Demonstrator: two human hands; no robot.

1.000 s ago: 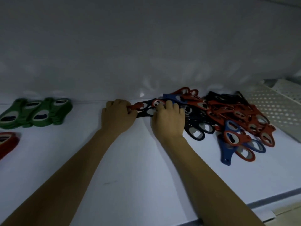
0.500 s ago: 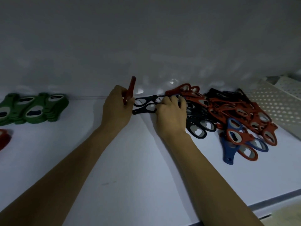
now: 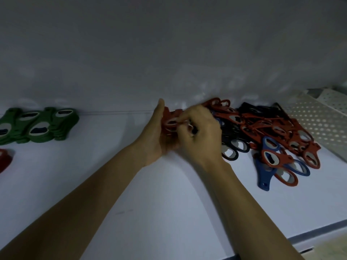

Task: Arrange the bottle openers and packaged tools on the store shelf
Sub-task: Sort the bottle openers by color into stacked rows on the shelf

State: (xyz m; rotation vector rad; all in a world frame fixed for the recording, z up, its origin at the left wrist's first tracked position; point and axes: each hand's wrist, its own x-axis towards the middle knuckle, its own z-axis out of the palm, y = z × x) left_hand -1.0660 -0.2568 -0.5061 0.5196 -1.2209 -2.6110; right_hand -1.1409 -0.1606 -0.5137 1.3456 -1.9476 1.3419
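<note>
At the far left edge a dark red object [image 3: 4, 159] lies on the white shelf [image 3: 150, 212], cut off by the frame, so we cannot tell what it is. Just behind it and to its right, the green bottle openers [image 3: 37, 126] lie in an overlapping row close to the back wall [image 3: 169, 53].

Near the middle, well apart from the green row, our left hand [image 3: 159, 136] stands on edge with its palm facing right and its thumb pointing up. It holds a red bottle opener [image 3: 170, 121] upright against the palm, close to the back wall. Our right hand [image 3: 199, 136] presses close against it with its fingers curled, and its fingertips pinch the same red bottle opener. Something dark shows under those fingers, but it is too blurred for us to name.

Directly right of our hands the heap of bottle openers [image 3: 262, 132] lies loose and overlapping. It has black ones nearest our right hand and red ones across the middle and right. A blue opener [image 3: 263, 177] lies at its front edge, partly under red ones. Beyond the heap, at the far right, a white perforated panel [image 3: 319, 124] lies tilted on the shelf.
</note>
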